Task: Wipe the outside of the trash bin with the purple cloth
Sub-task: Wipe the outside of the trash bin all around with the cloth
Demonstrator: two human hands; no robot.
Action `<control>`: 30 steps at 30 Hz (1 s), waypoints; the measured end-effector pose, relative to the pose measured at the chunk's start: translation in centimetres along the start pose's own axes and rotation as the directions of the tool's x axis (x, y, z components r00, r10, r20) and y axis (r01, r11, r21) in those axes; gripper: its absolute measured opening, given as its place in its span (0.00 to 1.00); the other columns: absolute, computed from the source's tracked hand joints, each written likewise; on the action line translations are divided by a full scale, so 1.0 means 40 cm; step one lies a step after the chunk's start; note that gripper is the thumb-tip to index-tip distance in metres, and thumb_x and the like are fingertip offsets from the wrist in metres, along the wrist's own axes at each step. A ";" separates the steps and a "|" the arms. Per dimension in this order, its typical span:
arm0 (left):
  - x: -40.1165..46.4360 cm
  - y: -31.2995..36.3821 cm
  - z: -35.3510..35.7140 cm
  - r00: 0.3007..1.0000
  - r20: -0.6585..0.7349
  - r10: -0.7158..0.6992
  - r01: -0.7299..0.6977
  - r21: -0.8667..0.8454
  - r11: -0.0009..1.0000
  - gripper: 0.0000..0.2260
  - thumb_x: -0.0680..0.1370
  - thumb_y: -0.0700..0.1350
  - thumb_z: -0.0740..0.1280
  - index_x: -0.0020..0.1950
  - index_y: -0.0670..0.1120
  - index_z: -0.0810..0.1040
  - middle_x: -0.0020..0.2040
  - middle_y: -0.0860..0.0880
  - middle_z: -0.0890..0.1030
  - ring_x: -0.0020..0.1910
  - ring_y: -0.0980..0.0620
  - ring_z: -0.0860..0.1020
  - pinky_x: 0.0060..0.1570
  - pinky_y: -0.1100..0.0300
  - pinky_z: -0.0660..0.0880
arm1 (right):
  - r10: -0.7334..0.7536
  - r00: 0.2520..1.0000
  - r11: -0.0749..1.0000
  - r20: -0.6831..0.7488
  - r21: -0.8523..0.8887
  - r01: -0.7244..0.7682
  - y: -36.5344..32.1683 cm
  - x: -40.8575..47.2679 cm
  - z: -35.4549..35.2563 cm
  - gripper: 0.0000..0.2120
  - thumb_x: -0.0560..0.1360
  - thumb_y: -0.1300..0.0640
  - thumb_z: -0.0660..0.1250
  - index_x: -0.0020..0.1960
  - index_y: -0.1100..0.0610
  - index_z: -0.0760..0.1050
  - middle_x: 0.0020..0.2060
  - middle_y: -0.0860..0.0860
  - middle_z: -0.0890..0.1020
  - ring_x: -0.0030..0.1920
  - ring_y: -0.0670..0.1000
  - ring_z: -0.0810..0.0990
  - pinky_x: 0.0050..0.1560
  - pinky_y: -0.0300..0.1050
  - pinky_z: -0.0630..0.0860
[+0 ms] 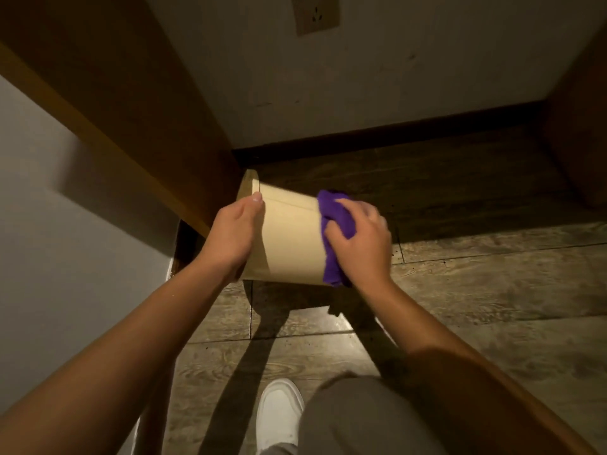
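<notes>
A beige trash bin [290, 238] is tipped on its side above the wooden floor, its rimmed end pointing left and its narrower bottom end to the right. My left hand [235, 233] grips the bin near its rim. My right hand [359, 239] presses a bunched purple cloth [335, 224] against the bin's bottom end. The cloth wraps over that right edge and hangs down along it. The bin's opening is hidden from me.
A wooden cabinet side [131, 126] rises at the left, close to the bin's rim. A pale wall [361, 77] with a socket plate [315, 13] and a dark skirting board stands behind. My white shoe [279, 412] and grey trouser knee sit below on the plank floor [492, 290].
</notes>
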State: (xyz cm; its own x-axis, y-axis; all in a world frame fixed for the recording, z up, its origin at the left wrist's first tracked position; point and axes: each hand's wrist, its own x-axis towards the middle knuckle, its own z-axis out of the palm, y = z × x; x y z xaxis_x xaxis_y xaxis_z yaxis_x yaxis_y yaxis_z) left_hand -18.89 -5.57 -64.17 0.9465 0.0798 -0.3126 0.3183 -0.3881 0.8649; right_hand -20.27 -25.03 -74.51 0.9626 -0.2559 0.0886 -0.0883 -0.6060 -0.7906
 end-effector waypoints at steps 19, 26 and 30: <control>0.006 0.030 -0.003 0.941 0.175 0.291 -0.339 0.461 0.820 0.14 0.83 0.54 0.62 0.64 0.49 0.76 0.57 0.52 0.78 0.54 0.51 0.78 0.49 0.53 0.78 | 0.486 0.872 0.700 0.064 0.568 -0.432 0.067 0.024 -0.156 0.16 0.80 0.50 0.71 0.67 0.42 0.76 0.60 0.46 0.81 0.55 0.49 0.83 0.50 0.46 0.81; 0.029 0.083 0.019 0.958 0.118 0.262 -0.285 0.279 0.917 0.06 0.80 0.53 0.68 0.55 0.55 0.81 0.45 0.54 0.84 0.40 0.59 0.83 0.36 0.65 0.76 | 0.018 0.984 0.924 0.176 0.374 -0.084 -0.170 0.081 -0.091 0.20 0.81 0.47 0.70 0.72 0.44 0.76 0.63 0.42 0.81 0.59 0.42 0.79 0.53 0.37 0.76; 0.001 0.062 -0.013 0.960 0.225 0.166 -0.200 0.139 0.970 0.10 0.83 0.57 0.62 0.47 0.72 0.79 0.44 0.62 0.85 0.41 0.60 0.85 0.35 0.67 0.78 | -0.020 0.984 0.966 0.176 0.256 -0.026 -0.141 0.089 -0.043 0.21 0.81 0.47 0.69 0.73 0.45 0.74 0.67 0.47 0.79 0.61 0.46 0.77 0.58 0.44 0.76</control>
State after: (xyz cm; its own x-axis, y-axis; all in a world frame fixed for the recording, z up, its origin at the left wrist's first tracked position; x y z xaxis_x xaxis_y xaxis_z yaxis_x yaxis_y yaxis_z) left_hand -18.02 -6.07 -61.84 0.9499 -0.1942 -0.2450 0.1119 -0.5204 0.8466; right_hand -16.78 -23.82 -68.68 0.9942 -0.1072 -0.0038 -0.0451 -0.3859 -0.9214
